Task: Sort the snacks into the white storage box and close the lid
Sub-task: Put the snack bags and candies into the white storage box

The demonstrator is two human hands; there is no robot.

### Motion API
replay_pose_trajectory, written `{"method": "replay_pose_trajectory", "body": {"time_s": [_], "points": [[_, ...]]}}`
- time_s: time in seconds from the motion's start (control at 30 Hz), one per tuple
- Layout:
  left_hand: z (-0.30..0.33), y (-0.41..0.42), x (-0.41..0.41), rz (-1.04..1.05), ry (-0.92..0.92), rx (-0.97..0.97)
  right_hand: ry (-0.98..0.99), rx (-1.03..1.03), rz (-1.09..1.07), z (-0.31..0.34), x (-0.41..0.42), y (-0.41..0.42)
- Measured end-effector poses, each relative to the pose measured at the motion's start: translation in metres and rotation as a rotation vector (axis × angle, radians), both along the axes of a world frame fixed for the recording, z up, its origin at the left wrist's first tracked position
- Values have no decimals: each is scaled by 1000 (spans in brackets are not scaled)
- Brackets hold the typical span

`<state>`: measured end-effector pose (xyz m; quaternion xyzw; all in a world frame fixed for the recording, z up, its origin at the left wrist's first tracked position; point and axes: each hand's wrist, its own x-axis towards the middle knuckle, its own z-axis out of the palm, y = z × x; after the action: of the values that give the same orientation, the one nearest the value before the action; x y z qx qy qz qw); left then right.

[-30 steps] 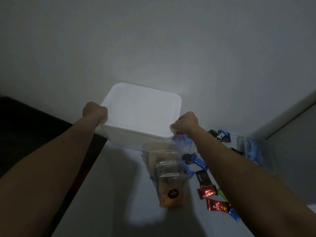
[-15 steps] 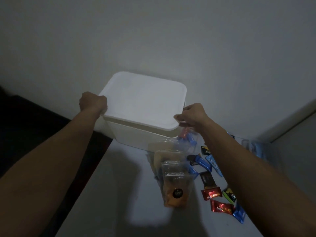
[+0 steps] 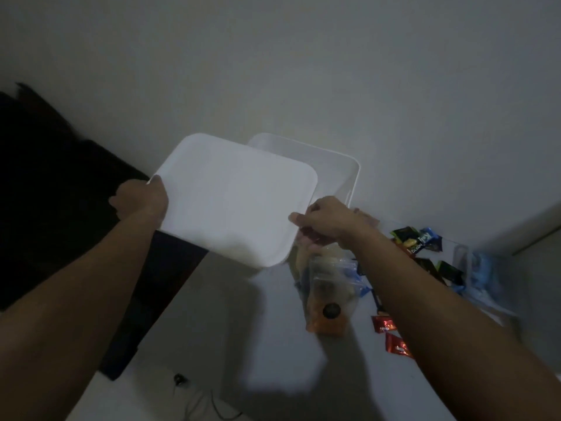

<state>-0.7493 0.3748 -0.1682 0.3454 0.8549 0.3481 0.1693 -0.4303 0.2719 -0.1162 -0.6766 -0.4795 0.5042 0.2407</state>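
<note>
Your left hand (image 3: 140, 199) grips the left edge of the white lid (image 3: 233, 202), fingers curled under the rim and thumb lying on top at the corner. Your right hand (image 3: 324, 221) pinches the lid's right edge, thumb on the upper face, fingers folded beneath. Both hands hold the lid clear of the white storage box (image 3: 340, 168); it is tilted and offset to the left, so that it covers only the left part of the opening. The box's far rim and right wall show beyond the lid, and the visible part of the interior looks bare; the remainder is hidden by the lid.

The box stands at the far end of the pale table (image 3: 243, 329), against the wall (image 3: 303, 71). Just beside its near right corner, partly under your right hand, lies a stack of clear snack bags (image 3: 329, 287), the nearest one holding orange contents and bearing a round dark label. Right of your forearm, small wrapped sweets are scattered: two red wrappers (image 3: 391, 335) near the table's front, dark, blue and green ones (image 3: 419, 241) farther back. A clear plastic item with blue inside (image 3: 479, 271) sits at the far right; it is too blurred to identify. Dark furniture (image 3: 54, 208) fills the left of the view, and a thin cable (image 3: 194, 399) lies on the table near the bottom edge.
</note>
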Motion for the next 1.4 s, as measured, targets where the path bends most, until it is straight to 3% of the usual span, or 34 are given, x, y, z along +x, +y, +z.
{"method": "replay_pose_trajectory", "body": {"time_s": [0.23, 0.47, 0.63, 0.8, 1.07, 1.23, 1.4], "points": [[-56, -71, -43, -54, 21, -115, 17, -213, 113, -46, -43, -36], [-121, -118, -61, -256, 49, -453, 0, -377, 99, -139, -61, -78], [-142, -143, -59, -354, -69, -523, -20, -496, 75, -179, -60, -106], [-156, -152, -58, -394, -104, -570, 4, -505, 16, -196, -54, -120], [-156, -144, -46, -458, 62, -656, -226, -442, 136, -187, -47, -112], [-136, -133, 5, -499, 305, -548, -361, -362, 289, -160, -40, -96], [-124, -116, 64, -737, 143, -331, -397, -200, 230, -120, -20, -81]]}}
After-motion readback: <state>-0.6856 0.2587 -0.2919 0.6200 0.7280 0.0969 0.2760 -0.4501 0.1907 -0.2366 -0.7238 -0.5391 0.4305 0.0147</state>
